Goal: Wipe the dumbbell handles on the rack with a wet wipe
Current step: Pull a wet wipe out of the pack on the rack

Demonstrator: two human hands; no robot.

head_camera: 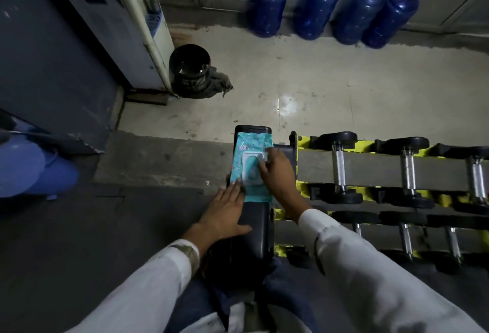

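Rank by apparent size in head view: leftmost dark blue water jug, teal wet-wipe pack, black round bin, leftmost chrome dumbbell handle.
Teal wet-wipe pack
Dark blue water jug and black round bin: alike, unranked
Chrome dumbbell handle

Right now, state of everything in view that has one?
wipe pack: flat on bench, lid state unclear
left hand: flat, fingertips on pack's edge
right hand: fingers on lid, grip unclear
dumbbells: racked, untouched
bin: upright, open-topped
water jugs: upright
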